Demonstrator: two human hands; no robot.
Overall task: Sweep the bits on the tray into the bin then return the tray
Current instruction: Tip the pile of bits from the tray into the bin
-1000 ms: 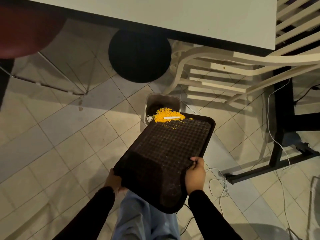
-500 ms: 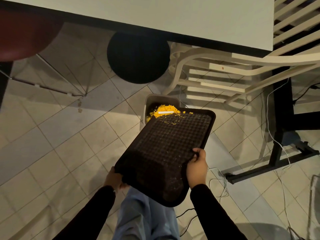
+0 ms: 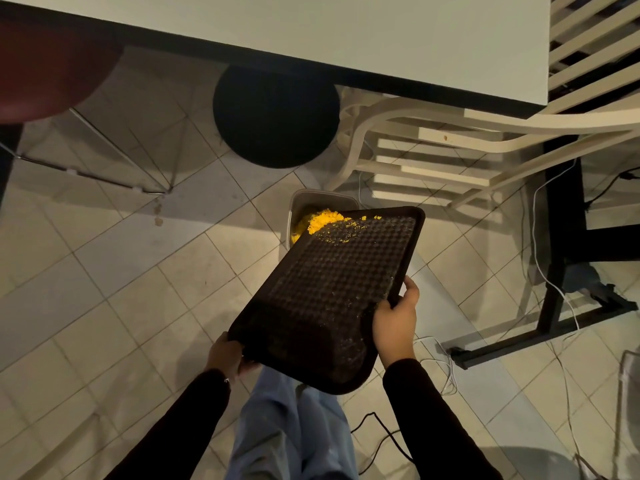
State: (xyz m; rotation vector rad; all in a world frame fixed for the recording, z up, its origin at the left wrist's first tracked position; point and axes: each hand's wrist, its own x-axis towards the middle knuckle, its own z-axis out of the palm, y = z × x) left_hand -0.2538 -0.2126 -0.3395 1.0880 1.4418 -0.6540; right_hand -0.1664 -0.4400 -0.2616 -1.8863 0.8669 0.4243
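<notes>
The dark tray (image 3: 332,292) was held tilted, its far corner lowered over the bin (image 3: 322,202) on the floor so that the yellow bits (image 3: 323,220) would slide off by gravity. The left hand (image 3: 227,355) was closed on the near-left edge and the right hand (image 3: 394,317) was closed on the right rim, steadying the slope. The tray hid most of the bin's opening; whether all the bits landed inside could not be made out. Fine crumbs clung to the textured surface.
</notes>
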